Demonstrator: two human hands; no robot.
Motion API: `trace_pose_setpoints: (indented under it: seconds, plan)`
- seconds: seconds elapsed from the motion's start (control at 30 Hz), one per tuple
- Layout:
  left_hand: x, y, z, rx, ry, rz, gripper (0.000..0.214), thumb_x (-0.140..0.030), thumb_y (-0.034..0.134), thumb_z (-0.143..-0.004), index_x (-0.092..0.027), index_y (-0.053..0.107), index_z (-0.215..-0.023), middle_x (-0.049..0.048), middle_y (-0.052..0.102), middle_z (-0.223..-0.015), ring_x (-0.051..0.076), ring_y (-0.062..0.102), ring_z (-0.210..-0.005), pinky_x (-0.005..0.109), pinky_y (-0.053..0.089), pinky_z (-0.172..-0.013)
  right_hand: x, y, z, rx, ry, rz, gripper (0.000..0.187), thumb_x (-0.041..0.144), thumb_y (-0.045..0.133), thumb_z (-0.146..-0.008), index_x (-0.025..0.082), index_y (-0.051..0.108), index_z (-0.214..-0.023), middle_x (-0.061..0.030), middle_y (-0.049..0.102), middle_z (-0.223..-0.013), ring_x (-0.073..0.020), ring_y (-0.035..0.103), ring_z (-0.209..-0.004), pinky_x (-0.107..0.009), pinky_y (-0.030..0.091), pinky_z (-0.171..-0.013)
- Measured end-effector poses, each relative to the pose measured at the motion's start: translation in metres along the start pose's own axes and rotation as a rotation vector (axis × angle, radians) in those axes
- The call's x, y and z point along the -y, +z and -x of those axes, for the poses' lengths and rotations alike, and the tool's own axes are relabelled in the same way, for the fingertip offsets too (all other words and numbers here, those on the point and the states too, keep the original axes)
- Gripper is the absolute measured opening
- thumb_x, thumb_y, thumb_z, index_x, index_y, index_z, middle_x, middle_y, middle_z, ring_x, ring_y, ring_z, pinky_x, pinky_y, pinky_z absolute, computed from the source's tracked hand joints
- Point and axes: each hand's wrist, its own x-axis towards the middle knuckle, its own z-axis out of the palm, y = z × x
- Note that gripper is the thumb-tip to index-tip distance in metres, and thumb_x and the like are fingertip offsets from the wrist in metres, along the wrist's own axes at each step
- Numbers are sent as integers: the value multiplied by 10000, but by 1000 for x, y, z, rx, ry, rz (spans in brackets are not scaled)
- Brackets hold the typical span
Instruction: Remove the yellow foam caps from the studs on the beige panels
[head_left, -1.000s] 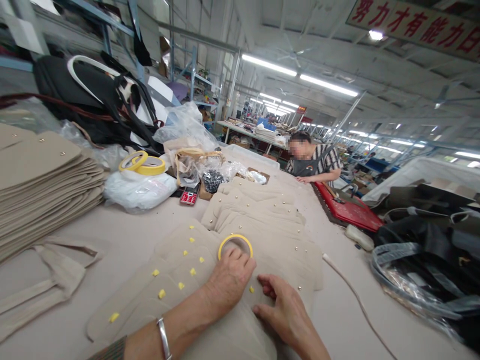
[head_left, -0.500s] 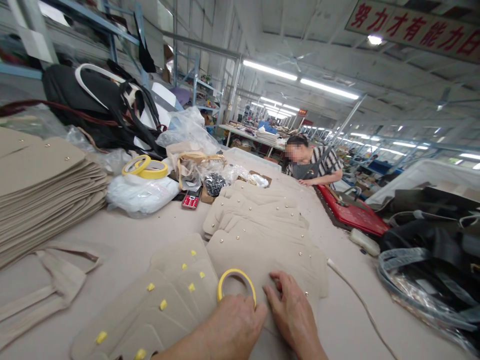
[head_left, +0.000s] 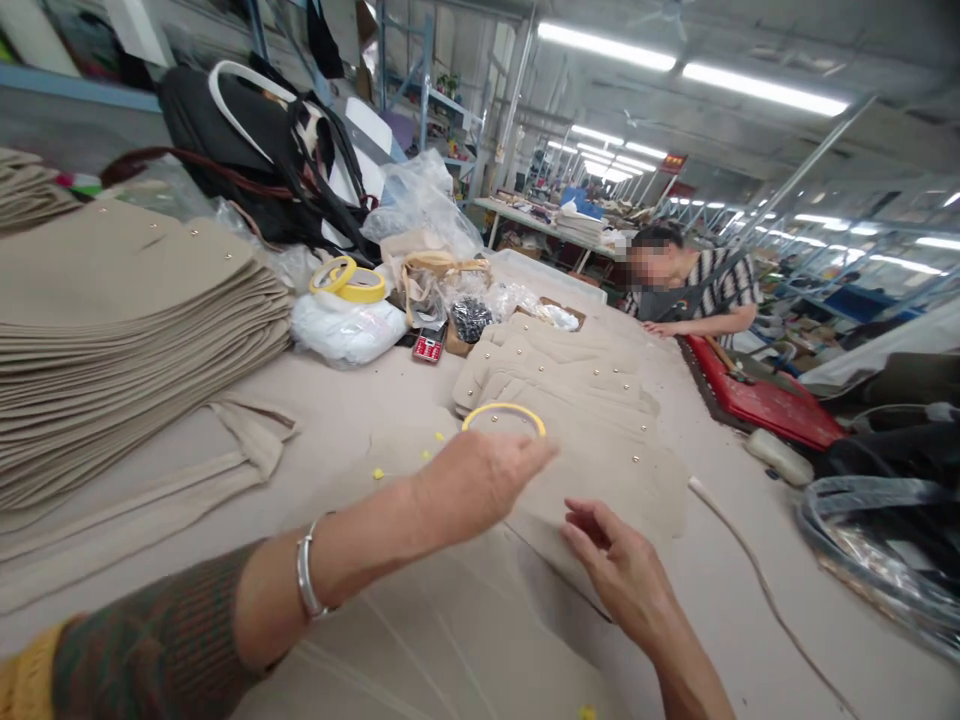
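My left hand [head_left: 476,480] is closed around a roll of yellow tape [head_left: 504,406], which rises above the knuckles and hides part of the fabric behind it. To its right, my right hand [head_left: 626,565] is held low with fingers slightly curled and apart, nothing visible between them. Under both hands lies a large beige panel [head_left: 442,630] with pale lines across it. Just beyond, overlapping beige panels with small metal studs [head_left: 577,465] are fanned out. Small yellow tape bits [head_left: 378,473] stick to panels left of my left hand, partly hidden by my arm.
A tall stack of beige panels [head_left: 135,330] and a beige strap [head_left: 255,435] lie left. Yellow tape rolls [head_left: 364,285] rest on a white plastic bag [head_left: 349,330]. A cord [head_left: 750,570] runs along the right. A co-worker [head_left: 697,290] leans beside a red board [head_left: 757,395].
My left hand has lifted with the tape roll and moved forward. A large beige panel now covers the near area where taped pieces showed. The view has shifted, tilting down.
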Motion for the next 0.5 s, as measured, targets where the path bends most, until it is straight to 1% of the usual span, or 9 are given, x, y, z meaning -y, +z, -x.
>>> trace_pose_setpoints:
  seconds: [0.07,0.13,0.17,0.23,0.3,0.37,0.43,0.47,0.5]
  plan:
    - [23,-17,11,-16,-80,-121,331,-119,421,-946,-183,460,-1269,41,679,-939,177,654,-830,255,477,-657,13,4,8,125,-27,13,438,494,522,-844,196,632,-1146,-85,703,-1040,-225,652,-967,-357,485,-875]
    - [55,-28,30,2,-202,-242,552,-109,443,-934,-210,282,-1452,50,696,-970,181,666,-827,250,471,-656,25,9,14,216,-45,32,428,482,530,-846,205,629,-1156,-86,699,-1073,-228,647,-990,-355,485,-871]
    - [72,-31,41,18,-282,-304,616,-115,447,-932,-225,215,-1491,57,702,-983,191,672,-829,254,470,-654,30,13,16,248,-53,36,426,476,530,-848,204,626,-1161,-89,695,-1087,-230,643,-1002,-355,484,-873]
    - [103,-35,65,95,-434,-398,597,-126,417,-942,-213,223,-1500,78,706,-969,218,677,-852,279,479,-682,38,21,15,299,-68,43,416,455,525,-855,199,617,-1169,-93,691,-1094,-232,639,-1010,-354,478,-877]
    - [123,-39,91,154,-530,-431,512,-159,417,-947,-168,341,-1453,109,708,-958,246,676,-884,321,497,-737,44,30,12,335,-88,57,402,423,514,-865,193,604,-1183,-93,693,-1071,-230,642,-989,-352,473,-870]
    - [125,-42,118,97,-550,-444,480,-226,465,-937,-138,409,-1406,161,656,-1152,282,621,-1065,386,483,-872,50,39,7,355,-114,73,394,396,496,-879,189,586,-1203,-89,694,-1035,-226,646,-947,-344,470,-844]
    - [109,-46,151,-54,-533,-406,440,-340,476,-945,-166,471,-1349,142,578,-1304,274,542,-1196,405,429,-986,55,47,2,368,-132,84,390,378,474,-896,182,565,-1221,-83,697,-1004,-217,651,-901,-331,465,-818]
    - [96,-47,169,-89,-543,-348,378,-384,449,-957,-190,533,-1270,108,611,-1253,252,567,-1153,382,445,-967,58,50,0,372,-135,94,389,375,467,-902,181,557,-1227,-80,698,-989,-215,652,-885,-326,462,-810]
    - [82,-48,187,-98,-592,-292,328,-407,407,-976,-211,594,-1159,68,663,-1133,223,618,-1041,342,487,-881,60,54,-2,373,-133,108,391,375,464,-905,181,552,-1233,-77,699,-982,-215,652,-884,-324,457,-812]
